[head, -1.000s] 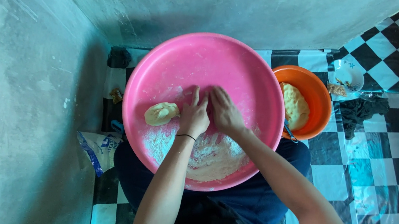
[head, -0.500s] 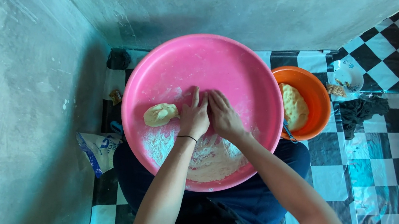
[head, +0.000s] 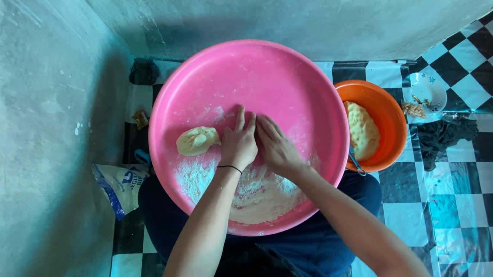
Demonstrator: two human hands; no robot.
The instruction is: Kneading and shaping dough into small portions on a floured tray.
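This looks like a simple home cooking corner on the floor, not a fitted kitchen. Bare grey plastered walls (head: 22, 121) meet at the far side. A black and white checkered plastic sheet (head: 489, 203) covers the ground. On it stand a big pink basin (head: 288, 72) with flour, an orange bowl (head: 389, 116) of dough to the right, and a flour bag (head: 117, 185) at the left.
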